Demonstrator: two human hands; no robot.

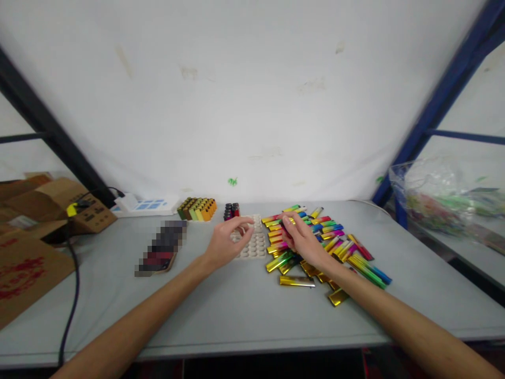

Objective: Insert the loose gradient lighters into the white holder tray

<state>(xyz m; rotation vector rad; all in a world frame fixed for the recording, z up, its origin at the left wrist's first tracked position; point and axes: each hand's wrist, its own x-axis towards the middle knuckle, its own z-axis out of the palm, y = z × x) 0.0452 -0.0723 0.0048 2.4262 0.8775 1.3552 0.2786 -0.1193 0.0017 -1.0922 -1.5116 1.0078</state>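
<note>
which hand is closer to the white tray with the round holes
Left. The left hand overlaps the left part of the white tray in this view; the right hand is to its right, at the pile of shiny coloured pieces.

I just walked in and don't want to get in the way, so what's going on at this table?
A person is working with both bare hands. The left hand is curled over a pale tray with rows of hollows, thumb and fingers apart. The right hand is at a loose pile of shiny, multicoloured sticks; whether it grips one is hard to tell. A block of yellow and orange pieces and a smaller dark group stand farther back.
</note>
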